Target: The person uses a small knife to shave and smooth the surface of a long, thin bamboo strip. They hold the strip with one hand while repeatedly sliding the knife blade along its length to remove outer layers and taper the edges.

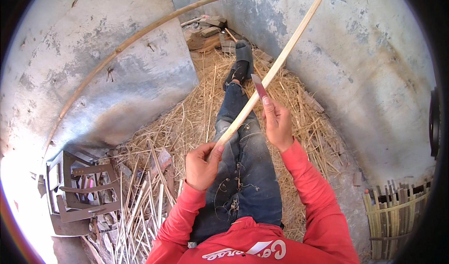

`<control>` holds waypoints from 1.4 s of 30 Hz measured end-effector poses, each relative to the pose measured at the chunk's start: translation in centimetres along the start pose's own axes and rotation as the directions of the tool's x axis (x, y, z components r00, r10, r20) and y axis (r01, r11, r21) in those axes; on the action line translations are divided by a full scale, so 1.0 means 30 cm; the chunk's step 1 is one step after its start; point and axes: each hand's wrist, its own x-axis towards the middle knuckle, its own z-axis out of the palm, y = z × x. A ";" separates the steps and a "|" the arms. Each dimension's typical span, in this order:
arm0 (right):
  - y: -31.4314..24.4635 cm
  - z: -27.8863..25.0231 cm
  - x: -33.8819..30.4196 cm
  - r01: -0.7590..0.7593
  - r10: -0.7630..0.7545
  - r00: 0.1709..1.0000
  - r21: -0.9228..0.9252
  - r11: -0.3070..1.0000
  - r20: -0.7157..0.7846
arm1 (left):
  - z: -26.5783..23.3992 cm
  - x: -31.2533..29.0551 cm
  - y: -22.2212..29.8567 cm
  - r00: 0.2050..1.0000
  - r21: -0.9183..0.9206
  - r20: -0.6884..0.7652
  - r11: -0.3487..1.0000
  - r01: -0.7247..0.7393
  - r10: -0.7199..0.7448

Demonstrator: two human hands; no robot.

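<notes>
Bamboo: a long pale strip (pixel 273 69) runs diagonally from the lap up toward the right wall. Left hand (pixel 202 165) is wrapped around its lower end, thumb on top. Right hand (pixel 277 122) grips a knife (pixel 257 86), blade laid against the strip midway, edge pointing away from the body. Person sits on the floor, leg stretched over a litter of shavings (pixel 196 109); split slats (pixel 142 203) lie at left, a woven basket (pixel 395 212) at right. Judgement: a shallow blade angle, a steady grip below and strokes pushed away from the leg should give an even shave.
</notes>
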 end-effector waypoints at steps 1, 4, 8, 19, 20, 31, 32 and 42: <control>-0.012 -0.005 -0.004 0.004 -0.004 1.000 -0.017 1.000 0.011 | -0.007 -0.005 0.008 1.000 0.016 -0.016 1.000 -0.004 0.004; -0.043 -0.006 -0.004 0.029 -0.029 1.000 -0.010 1.000 0.001 | -0.009 -0.014 -0.018 0.997 0.013 -0.071 0.999 -0.038 0.039; -0.101 -0.017 -0.024 -0.068 0.053 0.991 0.123 0.990 0.125 | -0.001 -0.019 -0.015 0.992 0.068 -0.099 0.995 -0.072 0.079; -0.163 -0.003 -0.113 0.038 -0.044 0.941 0.023 0.999 0.336 | 0.026 -0.004 0.003 0.986 0.086 -0.151 0.994 -0.063 0.075; -0.165 -0.012 -0.122 0.033 -0.042 0.926 0.029 0.999 0.376 | 0.021 -0.003 -0.009 0.985 0.101 -0.153 0.993 -0.058 0.073; -0.063 -0.021 -0.146 0.103 -0.079 0.982 -0.136 0.985 0.170 | -0.016 -0.007 -0.138 0.983 -0.193 0.082 0.965 0.180 -0.167; -0.058 -0.020 -0.143 0.146 -0.106 0.973 -0.187 0.972 0.207 | -0.024 -0.004 -0.133 0.967 -0.225 0.136 0.944 0.242 -0.216; 0.042 -0.024 -0.102 0.281 -0.151 0.946 -0.496 0.822 0.286 | -0.051 -0.039 -0.089 0.907 -0.232 0.246 0.888 0.398 -0.343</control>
